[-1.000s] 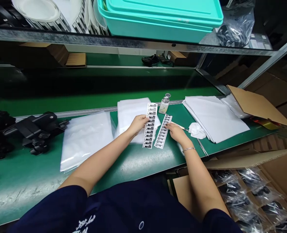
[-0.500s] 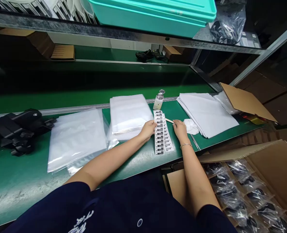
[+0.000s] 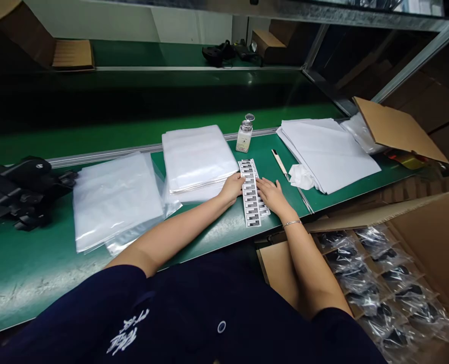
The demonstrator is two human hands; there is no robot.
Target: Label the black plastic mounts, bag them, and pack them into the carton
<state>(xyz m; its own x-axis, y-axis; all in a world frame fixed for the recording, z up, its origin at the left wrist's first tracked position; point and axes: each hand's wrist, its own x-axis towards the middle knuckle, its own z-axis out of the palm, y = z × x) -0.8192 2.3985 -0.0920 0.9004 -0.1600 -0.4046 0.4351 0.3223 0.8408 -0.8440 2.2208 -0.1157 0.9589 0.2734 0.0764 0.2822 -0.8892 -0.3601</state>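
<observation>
My left hand (image 3: 232, 187) is closed on the left edge of a strip of printed labels (image 3: 251, 198), thumb on top. A second label strip (image 3: 264, 208) lies partly under the first, fanned to the right. My right hand (image 3: 272, 196) rests at the right edge of these strips with its fingers stretched out, holding nothing. Behind it, a slim tool with a pale handle (image 3: 280, 163) and dark ends lies on the green table (image 3: 213, 222). Beside that tool is a crumpled white tissue (image 3: 301, 176), with thin metal tweezers (image 3: 306, 201) in front.
A stack of clear plastic bags (image 3: 197, 156) and another bag pile (image 3: 116, 202) lie left. Behind stands a pump bottle (image 3: 244, 135). White sheets (image 3: 330, 151) lie right. A carton (image 3: 429, 242) of bagged parts stands low right; black devices (image 3: 27, 189) sit far left.
My right hand has let go of the pale-handled tool, which now lies on the table, and has moved left to the label strips. My left hand keeps its hold. The view has tipped downward.
</observation>
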